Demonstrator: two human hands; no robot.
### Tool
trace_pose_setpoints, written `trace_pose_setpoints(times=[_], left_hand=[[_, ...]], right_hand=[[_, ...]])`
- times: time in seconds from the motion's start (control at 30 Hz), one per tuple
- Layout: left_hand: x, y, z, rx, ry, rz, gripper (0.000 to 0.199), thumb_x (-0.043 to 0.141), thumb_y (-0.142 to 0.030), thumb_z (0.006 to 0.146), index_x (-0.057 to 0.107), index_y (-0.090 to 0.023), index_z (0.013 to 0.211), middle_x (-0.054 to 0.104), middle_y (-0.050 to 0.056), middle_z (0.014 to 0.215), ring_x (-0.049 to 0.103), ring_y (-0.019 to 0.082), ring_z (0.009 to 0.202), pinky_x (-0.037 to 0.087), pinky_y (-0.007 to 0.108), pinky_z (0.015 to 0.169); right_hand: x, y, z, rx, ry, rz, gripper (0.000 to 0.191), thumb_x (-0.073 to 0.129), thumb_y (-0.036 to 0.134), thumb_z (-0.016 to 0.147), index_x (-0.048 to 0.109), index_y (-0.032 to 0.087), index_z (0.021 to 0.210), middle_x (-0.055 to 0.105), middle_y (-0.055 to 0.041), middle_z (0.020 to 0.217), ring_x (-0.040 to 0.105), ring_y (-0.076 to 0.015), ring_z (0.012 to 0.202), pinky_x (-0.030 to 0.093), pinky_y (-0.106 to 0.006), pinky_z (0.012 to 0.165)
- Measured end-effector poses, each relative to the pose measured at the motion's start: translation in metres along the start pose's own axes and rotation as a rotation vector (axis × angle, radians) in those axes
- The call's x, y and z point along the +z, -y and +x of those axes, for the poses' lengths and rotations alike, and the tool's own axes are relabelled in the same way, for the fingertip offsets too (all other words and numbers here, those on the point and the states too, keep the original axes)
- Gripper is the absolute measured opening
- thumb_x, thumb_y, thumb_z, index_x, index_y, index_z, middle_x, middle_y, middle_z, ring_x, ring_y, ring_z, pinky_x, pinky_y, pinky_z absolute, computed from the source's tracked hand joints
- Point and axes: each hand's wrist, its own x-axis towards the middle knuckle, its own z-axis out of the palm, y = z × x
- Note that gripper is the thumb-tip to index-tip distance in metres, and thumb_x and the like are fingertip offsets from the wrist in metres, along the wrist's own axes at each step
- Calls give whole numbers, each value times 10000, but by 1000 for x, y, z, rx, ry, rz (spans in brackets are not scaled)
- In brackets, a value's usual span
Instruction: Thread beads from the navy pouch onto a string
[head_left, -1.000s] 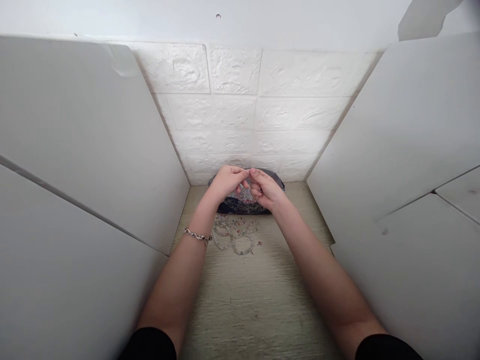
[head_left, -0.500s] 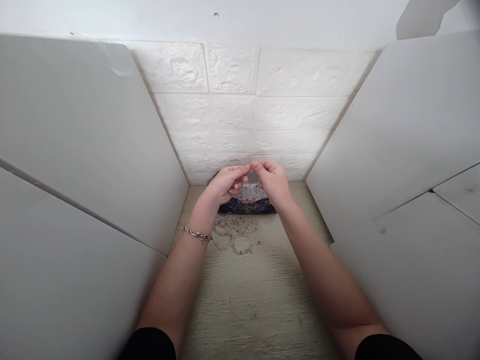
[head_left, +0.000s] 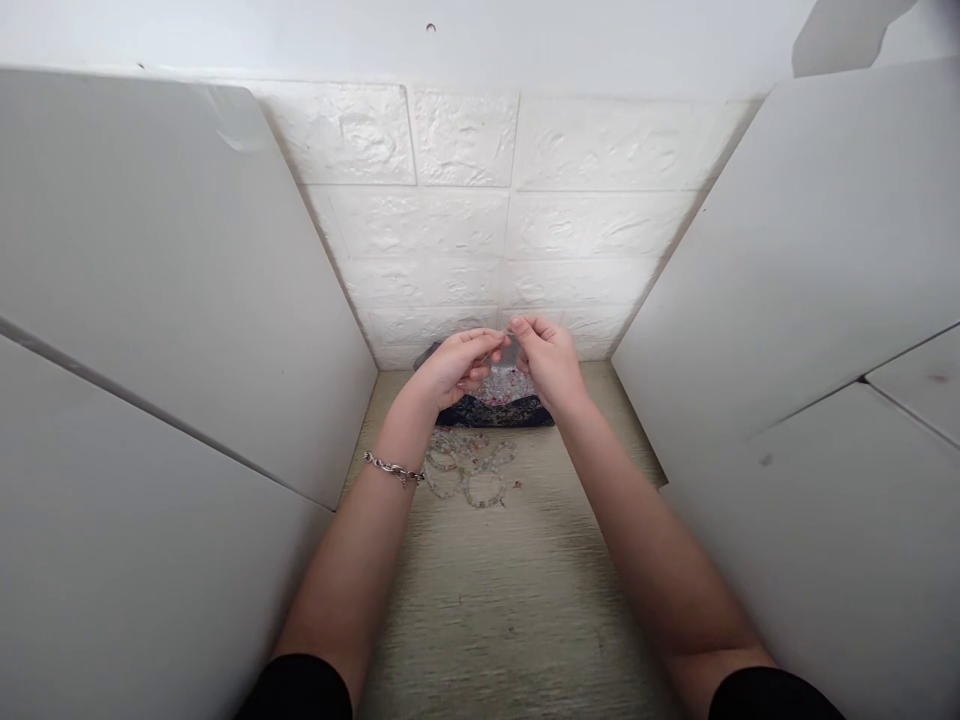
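Both forearms were bare, with black sleeves showing only at the bottom edge. A silver chain bracelet (head_left: pixel 393 469) circled the left wrist. The left hand (head_left: pixel 452 366) and right hand (head_left: pixel 551 362) wore no gloves or rings.

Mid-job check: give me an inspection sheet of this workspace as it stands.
Surface: pale wood-grain table, a few faint specks.
Job's things: dark tray holding small beads, under the hands; finished bead bracelets lie just in front of it.
Clutter: tiny loose bits beside the bracelets.
Grippers: left hand and right hand pinch something fine between the fingertips; too small to identify.
Cables: nothing seen.
Surroundings: white side panels, white brick-pattern wall behind; chain bracelet on left wrist.
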Motion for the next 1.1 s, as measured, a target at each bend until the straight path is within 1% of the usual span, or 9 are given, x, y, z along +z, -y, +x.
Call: trace_pose_setpoints(times=[0.07,0.17,0.23,0.37,0.5,0.57,0.77,1.0,1.1], left_hand=[[-2,0,0,-7,0,1,161,534,-312,705,525,-153,720,342,-50,546,223,-12,352,99,142,306],[-3,1,1,-8,-13,19,153,524,-310,708,505,-159,697,279,-63,511,186,-3,348,79,155,316],[-4,1,1,-10,-34,47,155,524,-317,705,497,-165,691,254,-66,500,171,3,348,71,164,322],[-5,3,3,-21,-81,105,165,528,-328,695,488,-169,683,247,-67,497,167,9,349,71,175,329],[-4,5,4,-24,-101,138,168,531,-335,687,490,-172,684,248,-67,493,168,13,352,79,176,332],[-5,5,4,-25,-102,149,159,526,-334,688,507,-176,696,245,-66,490,166,15,352,77,176,333],[-7,8,6,-15,-92,157,143,512,-312,694,544,-173,709,257,-60,497,173,14,355,78,172,334],[-7,7,5,-20,-106,202,171,514,-333,689,549,-171,728,273,-62,492,194,18,362,115,165,338],[-5,6,5,-18,-153,292,177,516,-336,680,551,-165,710,294,-63,468,217,25,367,159,167,350]], right_hand=[[0,-3,1,185,-15,293,57,454,162,754,461,154,698,449,30,579,452,-57,510,404,-162,480],[-1,-10,4,440,-59,622,255,295,-49,685,447,147,746,500,-12,692,534,-64,667,475,-162,611],[-1,-15,5,510,-106,692,331,252,-98,652,441,146,771,512,-33,757,551,-66,754,489,-163,674],[1,-24,8,482,-189,707,266,261,-45,755,449,143,771,525,-57,813,557,-65,790,502,-138,678],[5,-26,7,469,-248,693,197,315,48,818,471,144,747,541,-41,774,560,-50,743,500,-106,664],[5,-27,6,488,-237,702,179,338,37,805,481,140,775,547,-36,754,563,-53,739,498,-113,684],[3,-32,6,529,-127,752,354,233,-81,731,460,124,908,564,-48,817,573,-63,810,499,-148,725],[7,-29,4,514,-224,707,189,332,17,803,474,141,813,581,-27,723,582,-53,689,504,-130,675],[10,-31,2,492,-206,703,144,367,55,810,478,145,790,593,-27,723,583,-57,674,504,-145,676]])
